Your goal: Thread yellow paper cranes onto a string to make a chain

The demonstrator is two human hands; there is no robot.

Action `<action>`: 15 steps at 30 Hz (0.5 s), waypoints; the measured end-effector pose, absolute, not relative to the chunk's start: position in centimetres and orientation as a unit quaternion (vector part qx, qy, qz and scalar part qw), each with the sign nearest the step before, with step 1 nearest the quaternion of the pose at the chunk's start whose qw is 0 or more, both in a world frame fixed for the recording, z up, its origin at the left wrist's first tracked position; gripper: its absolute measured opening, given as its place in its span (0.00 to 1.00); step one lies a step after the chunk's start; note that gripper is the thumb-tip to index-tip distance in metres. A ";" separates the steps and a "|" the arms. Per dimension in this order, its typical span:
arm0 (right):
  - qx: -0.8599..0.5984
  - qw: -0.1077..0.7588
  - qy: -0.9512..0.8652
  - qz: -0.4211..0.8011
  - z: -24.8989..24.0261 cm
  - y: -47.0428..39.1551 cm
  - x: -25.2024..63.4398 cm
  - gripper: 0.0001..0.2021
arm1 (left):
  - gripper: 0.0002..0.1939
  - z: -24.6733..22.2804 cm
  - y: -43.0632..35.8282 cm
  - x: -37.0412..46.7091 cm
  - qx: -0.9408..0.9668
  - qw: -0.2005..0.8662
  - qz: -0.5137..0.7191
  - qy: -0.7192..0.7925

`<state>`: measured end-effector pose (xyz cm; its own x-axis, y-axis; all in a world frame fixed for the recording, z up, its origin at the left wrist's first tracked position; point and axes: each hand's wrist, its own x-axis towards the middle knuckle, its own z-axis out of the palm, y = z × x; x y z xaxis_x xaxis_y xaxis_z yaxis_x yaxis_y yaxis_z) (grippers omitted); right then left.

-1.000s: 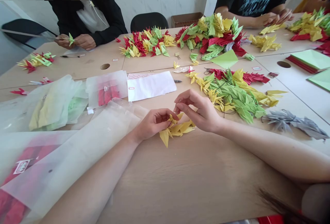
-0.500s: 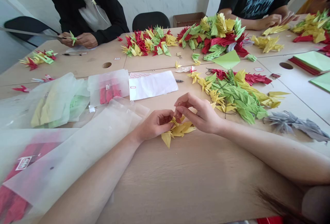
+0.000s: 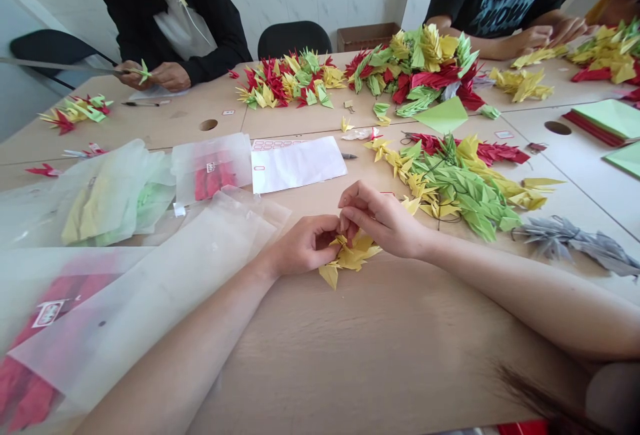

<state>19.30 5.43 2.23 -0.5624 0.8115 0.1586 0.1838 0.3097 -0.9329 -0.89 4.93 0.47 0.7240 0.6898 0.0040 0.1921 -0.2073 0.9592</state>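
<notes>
Both hands meet near the middle of the table, over a bunch of yellow folded-paper pieces. My left hand is closed, thumb and fingers pinched at the bunch's upper left side. Just right of it, my right hand has its thumb and forefinger pressed together above the bunch; whatever lies between these fingertips is too small to make out. The yellow pieces rest on the table below the fingers, pointed tips spread outward. To the right lies a strand of green folded paper with yellow pieces and dark thread beside it.
Plastic bags of folded paper cover the left side. A white sheet lies beyond my hands, with a pen beside it. Grey mesh lies right. Colourful paper bunches and two people working are across the table.
The yellow bunch has shifted slightly right and turned a little under my fingers. Both hands stay close together. At the upper right, the other person's hands have moved slightly.
</notes>
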 end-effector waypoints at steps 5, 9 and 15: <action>-0.330 0.325 -0.720 0.517 2.5 5.5 19.3 0.02 | 0.05 0.6 4.9 -0.8 0.732 0.567 0.238 0.293; -0.340 0.382 -0.760 0.400 3.6 6.2 20.1 0.04 | 0.06 0.4 4.9 -0.7 0.703 0.571 0.241 0.349; -0.426 0.334 -0.839 0.055 3.8 9.3 22.4 0.08 | 0.11 -0.5 5.2 -0.5 0.631 0.576 0.293 0.430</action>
<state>22.43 9.27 3.81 -0.4135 0.7522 0.5130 0.6786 0.6303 -0.3772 -0.50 5.21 -0.53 0.4593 0.8794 -0.1252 0.2044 0.0325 0.9783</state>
